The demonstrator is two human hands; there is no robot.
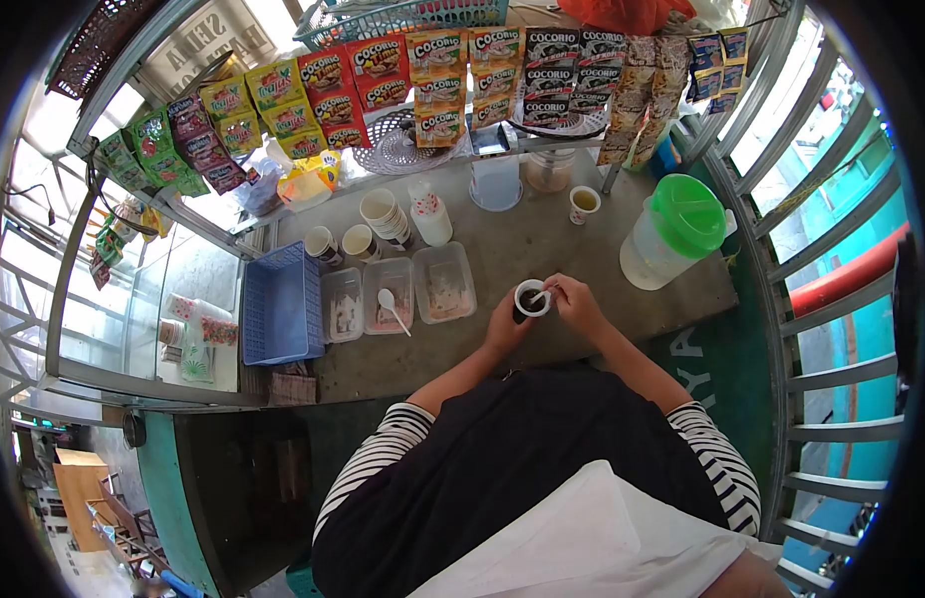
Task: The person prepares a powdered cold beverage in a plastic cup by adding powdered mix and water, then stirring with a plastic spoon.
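Observation:
My left hand [506, 327] is wrapped round a small paper cup [522, 302] with dark contents, held above the counter near its front edge. Pinched in my right hand [574, 302] is a pale spoon [538, 296], its lower end inside the cup. Another paper cup [584, 204] with yellowish liquid stands farther back. To the right is a pitcher [647, 249] with a green lid. Left of my hands, several clear plastic tubs [444, 283] sit in a row, and a white spoon [394, 311] lies across the middle one.
Stacked paper cups [381, 212] and a white bottle [431, 220] stand behind the tubs. A blue basket [283, 304] is at the counter's left end. Strips of drink sachets [437, 90] hang across the back. Metal bars [793, 259] border the right side.

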